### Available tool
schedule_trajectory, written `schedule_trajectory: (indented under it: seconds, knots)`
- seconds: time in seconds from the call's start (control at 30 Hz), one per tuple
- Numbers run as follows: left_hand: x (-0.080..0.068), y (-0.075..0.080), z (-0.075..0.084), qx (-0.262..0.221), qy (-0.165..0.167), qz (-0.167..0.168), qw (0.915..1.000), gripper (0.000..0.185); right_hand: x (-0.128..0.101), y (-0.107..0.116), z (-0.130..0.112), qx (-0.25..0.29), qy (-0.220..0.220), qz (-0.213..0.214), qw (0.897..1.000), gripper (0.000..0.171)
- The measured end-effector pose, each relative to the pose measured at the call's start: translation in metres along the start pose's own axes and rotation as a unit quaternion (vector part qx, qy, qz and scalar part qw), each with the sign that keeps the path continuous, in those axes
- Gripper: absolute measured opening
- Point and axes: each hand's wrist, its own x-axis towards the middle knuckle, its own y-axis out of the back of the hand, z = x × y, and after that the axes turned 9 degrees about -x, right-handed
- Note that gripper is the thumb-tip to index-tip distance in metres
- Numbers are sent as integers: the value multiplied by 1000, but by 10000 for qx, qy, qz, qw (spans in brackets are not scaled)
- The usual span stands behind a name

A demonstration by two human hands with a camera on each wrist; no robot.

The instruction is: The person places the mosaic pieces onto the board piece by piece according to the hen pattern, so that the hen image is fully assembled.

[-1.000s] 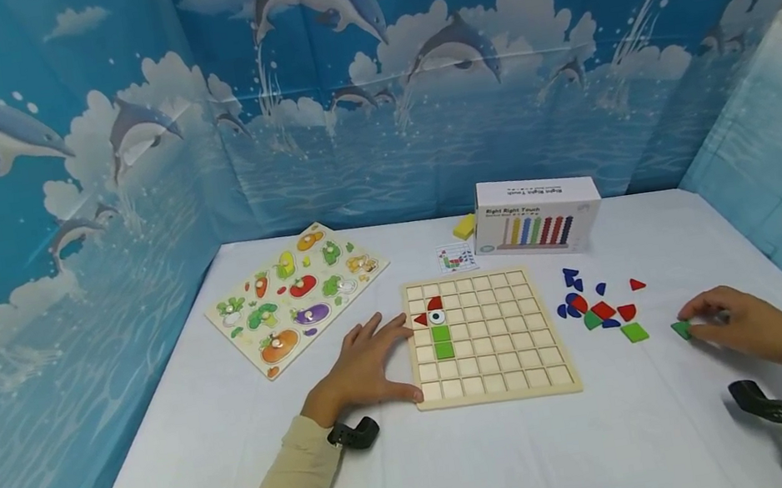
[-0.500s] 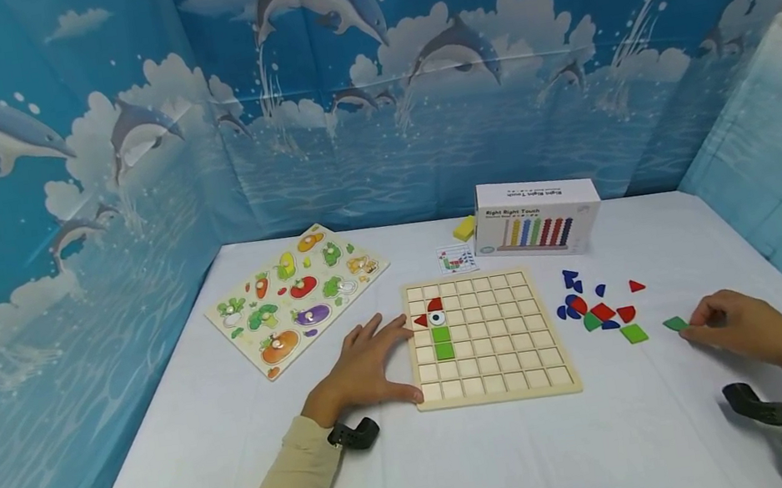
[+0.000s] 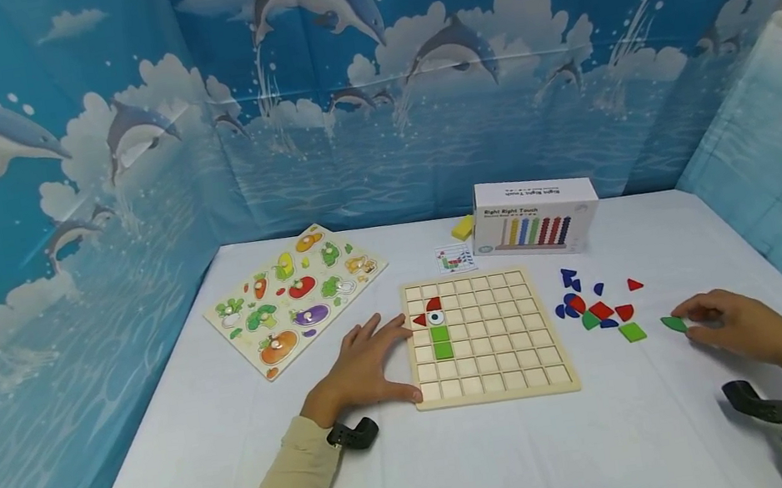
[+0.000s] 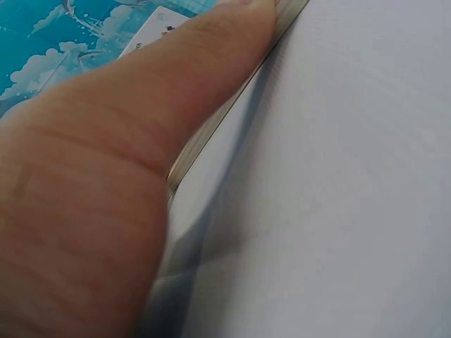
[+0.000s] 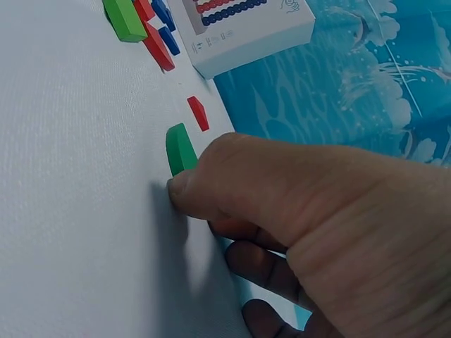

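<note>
My right hand (image 3: 740,325) pinches a green wooden shape piece (image 3: 674,324) between thumb and fingers, at the right of the table. In the right wrist view the green piece (image 5: 180,146) shows a curved edge and sticks out past the thumb. My left hand (image 3: 366,368) rests at the left edge of a wooden grid board (image 3: 510,359), thumb and forefinger spread and touching it. The thumb (image 4: 204,67) lies along the board's edge (image 4: 204,144) in the left wrist view. On the grid sit two red pieces, a round eye piece (image 3: 436,317) and two green squares (image 3: 442,342).
Loose blue, red and green pieces (image 3: 602,310) lie between the board and my right hand. Behind the board are a pattern card (image 3: 455,258), a yellow block (image 3: 463,227) and a white box (image 3: 535,218). A vegetable puzzle board (image 3: 277,290) lies back left.
My right hand has shifted slightly left and turned the green piece in its fingers, so more of it shows. My left hand keeps its place at the board.
</note>
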Motion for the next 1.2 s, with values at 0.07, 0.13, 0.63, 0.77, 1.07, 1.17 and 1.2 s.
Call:
schedule_trajectory:
  seconds: [0.07,0.13,0.63,0.77,1.07,1.17,1.2]
  knots:
    - [0,0,1,-3,-5,-15,10000,100,0,0,1,-9,-50,24,10000,36]
    - [0,0,2,6,0,-26,10000,100,0,0,2,-33,-110,57,9999,37]
    - [0,1,3,-14,36,-57,10000,99,3,-3,-1,-93,-320,140,9993,32]
    - [0,1,2,63,39,-42,10000,101,2,-3,-2,-106,-322,166,9993,34]
    - [0,1,2,120,50,-15,9999,101,2,-3,-2,-165,-249,231,9993,34]
    - [0,1,3,115,41,-3,9999,101,2,-3,-2,-186,-218,260,9993,34]
    - [-1,2,3,106,38,1,9999,101,2,-3,-2,-192,-209,271,9992,34]
